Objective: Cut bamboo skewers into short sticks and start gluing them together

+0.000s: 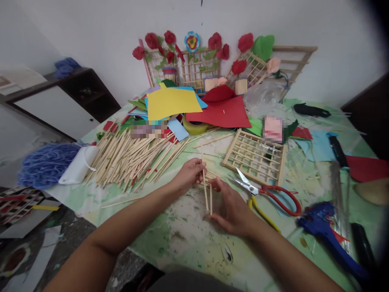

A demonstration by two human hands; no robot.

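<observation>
Between my hands two thin wooden sticks [206,190] stand nearly parallel above the table. My left hand [192,172] pinches the longer stick near its upper part. My right hand [229,207] holds the shorter stick between thumb and fingers, its tips at the two ends. A few more sticks lie behind the hands, partly hidden by them. To the left spreads a big pile of loose sticks [127,158]. A wooden lattice [255,156] lies behind my right hand, with red-handled scissors [281,198] in front of it.
Yellow-handled pliers [264,215] and a blue glue gun [328,231] lie right. Blue yarn [47,164] and a white box-like object [78,165] sit left. Coloured sheets [173,103], clear plastic [263,97] and lattices with red paper flowers [214,41] stand or lie at the back.
</observation>
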